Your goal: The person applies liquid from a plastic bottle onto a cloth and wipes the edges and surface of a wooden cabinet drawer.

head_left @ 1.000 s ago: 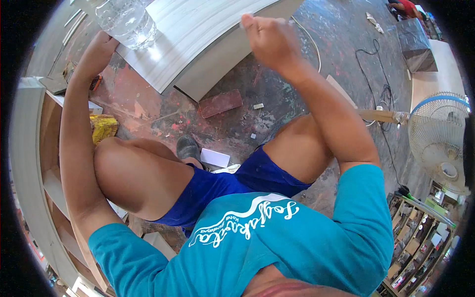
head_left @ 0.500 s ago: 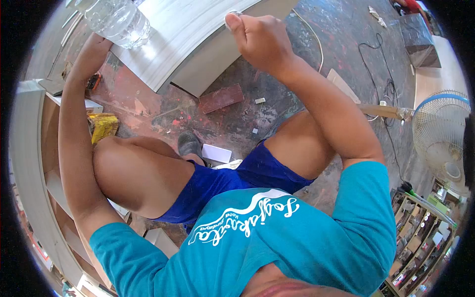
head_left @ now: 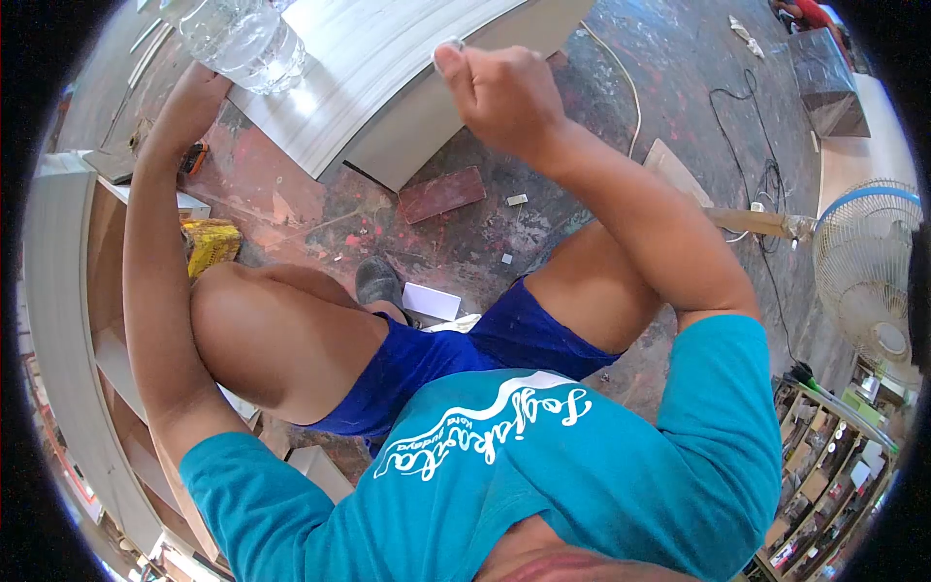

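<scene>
Pale grey and wood-grained, the boxy panel (head_left: 364, 73) bears a clear plastic bottle (head_left: 250, 50) on its left end. The hands are apart: the left hand (head_left: 194, 104) at the panel's left edge, its grip hidden; the right hand (head_left: 506, 97) curled closed over the near long edge, its contents unclear. A dull red rectangular block (head_left: 441, 195) lies just beside the panel.

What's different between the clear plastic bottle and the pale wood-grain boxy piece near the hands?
The clear plastic bottle is see-through, while the pale wood-grain boxy piece is opaque with greyish streaks. The bottle is rounded; the boxy piece has flat faces and straight edges. The bottle is much smaller than the boxy piece, part of which is out of view. Both reach the picture's top edge.
</scene>
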Tool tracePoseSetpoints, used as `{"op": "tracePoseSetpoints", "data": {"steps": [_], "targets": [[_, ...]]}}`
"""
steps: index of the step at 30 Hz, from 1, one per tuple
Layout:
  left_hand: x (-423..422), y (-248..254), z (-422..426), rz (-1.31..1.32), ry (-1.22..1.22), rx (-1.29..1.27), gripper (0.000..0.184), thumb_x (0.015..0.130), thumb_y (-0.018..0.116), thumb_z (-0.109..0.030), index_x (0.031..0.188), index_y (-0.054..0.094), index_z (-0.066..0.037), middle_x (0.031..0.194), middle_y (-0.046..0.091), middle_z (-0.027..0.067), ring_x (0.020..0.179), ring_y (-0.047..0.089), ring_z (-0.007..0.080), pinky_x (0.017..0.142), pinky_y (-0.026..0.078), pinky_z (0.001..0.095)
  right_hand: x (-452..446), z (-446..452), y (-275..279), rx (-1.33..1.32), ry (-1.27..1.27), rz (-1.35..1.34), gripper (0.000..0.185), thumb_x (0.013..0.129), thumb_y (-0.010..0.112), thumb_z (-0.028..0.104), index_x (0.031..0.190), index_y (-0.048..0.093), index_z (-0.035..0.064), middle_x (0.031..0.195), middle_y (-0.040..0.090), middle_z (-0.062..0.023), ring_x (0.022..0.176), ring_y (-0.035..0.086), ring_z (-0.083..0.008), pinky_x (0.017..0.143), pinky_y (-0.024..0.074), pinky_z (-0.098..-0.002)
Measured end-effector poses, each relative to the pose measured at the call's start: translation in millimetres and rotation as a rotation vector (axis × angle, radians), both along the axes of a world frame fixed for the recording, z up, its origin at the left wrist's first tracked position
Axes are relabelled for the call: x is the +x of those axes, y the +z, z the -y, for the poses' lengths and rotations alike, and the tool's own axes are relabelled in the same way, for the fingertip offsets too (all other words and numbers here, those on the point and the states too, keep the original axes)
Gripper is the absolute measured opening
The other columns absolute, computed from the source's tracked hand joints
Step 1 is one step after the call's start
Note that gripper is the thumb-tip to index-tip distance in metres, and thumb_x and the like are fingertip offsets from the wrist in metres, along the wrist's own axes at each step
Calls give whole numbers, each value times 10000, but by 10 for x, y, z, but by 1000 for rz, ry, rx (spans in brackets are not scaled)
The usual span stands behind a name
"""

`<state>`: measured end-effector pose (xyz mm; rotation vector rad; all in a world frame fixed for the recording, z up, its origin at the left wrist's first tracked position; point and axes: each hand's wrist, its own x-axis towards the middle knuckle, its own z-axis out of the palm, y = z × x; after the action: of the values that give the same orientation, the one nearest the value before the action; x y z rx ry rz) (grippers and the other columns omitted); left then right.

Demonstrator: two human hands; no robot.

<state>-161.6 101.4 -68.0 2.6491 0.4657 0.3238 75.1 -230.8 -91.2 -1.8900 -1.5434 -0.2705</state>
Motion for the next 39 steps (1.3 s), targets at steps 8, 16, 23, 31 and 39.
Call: {"op": "tracePoseSetpoints", "data": {"steps": [8, 16, 23, 31, 39], "targets": [[0, 1, -7, -19, 49, -83, 425, 1022, 529, -250, 1304, 613, 57, 1274, 688, 150, 1196, 606, 247, 1042, 441, 356, -33, 98, -29, 2, 119, -49, 509, 1060, 518, 335, 669, 640, 33, 608, 585, -237, 602, 629, -443, 548, 488, -513], [-4, -58, -55, 59, -5, 77, 436, 1023, 526, -264, 1318, 609, 46, 1284, 686, 157, 1211, 608, 261, 1046, 440, 357, -118, 21, -22, -40, 34, -47, 523, 1043, 506, 386, 664, 672, 66, 621, 637, -237, 587, 651, -464, 561, 533, -562], [5, -74, -70, 37, 71, -19, 429, 1031, 530, -266, 1318, 609, 42, 1275, 686, 140, 1196, 608, 239, 1039, 442, 352, -54, 44, 40, 37, 86, -76, 533, 1049, 496, 366, 659, 670, 48, 594, 621, -245, 571, 649, -454, 562, 543, -526], [59, 150, 188, 49, 41, -35, 388, 1015, 558, -182, 1337, 605, 29, 1313, 663, 156, 1225, 591, 245, 1063, 442, 365, -291, 28, 33, -82, 108, -117, 525, 1050, 493, 370, 674, 684, 56, 617, 627, -242, 623, 662, -453, 611, 539, -553], [107, 313, 407, 69, -3, -44, 375, 999, 585, -99, 1357, 602, 15, 1350, 639, 172, 1253, 573, 252, 1087, 442, 378, -153, -38, 98, 38, 70, -117, 530, 1066, 510, 349, 663, 622, 24, 599, 559, -244, 585, 608, -454, 547, 476, -508]]}}
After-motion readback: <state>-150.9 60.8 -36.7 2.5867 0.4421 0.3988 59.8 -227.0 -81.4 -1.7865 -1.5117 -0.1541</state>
